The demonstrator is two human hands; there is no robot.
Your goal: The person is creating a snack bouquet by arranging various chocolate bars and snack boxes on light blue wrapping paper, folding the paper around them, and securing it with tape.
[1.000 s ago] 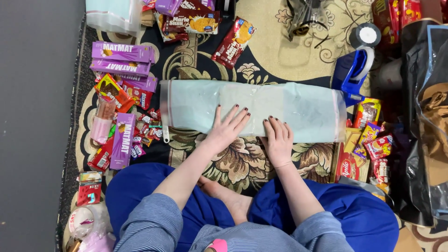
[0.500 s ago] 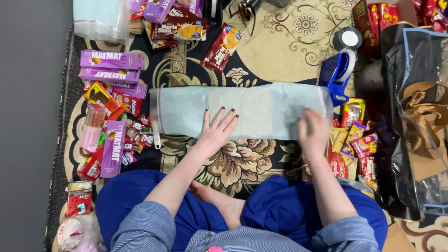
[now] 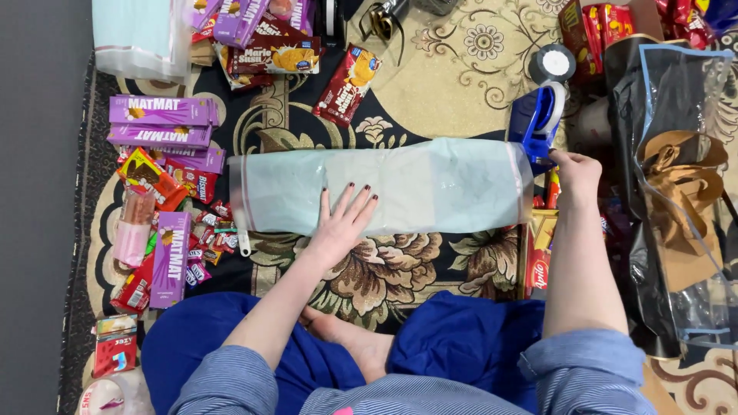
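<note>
Pale green folded plastic sheet [image 3: 384, 188] lies on the carpet under the flat, spread left hand [image 3: 342, 223], while the right hand [image 3: 575, 170] closes on the blue tape dispenser [image 3: 536, 119] just beyond its fingertips, so taping appears underway.

Four purple boxes [image 3: 160, 111] (one upright), one tape dispenser [image 3: 536, 121].

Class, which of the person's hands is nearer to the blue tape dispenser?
Right. The right hand touches the blue tape dispenser; the left hand lies flat on the pale plastic bag, well away.
</note>
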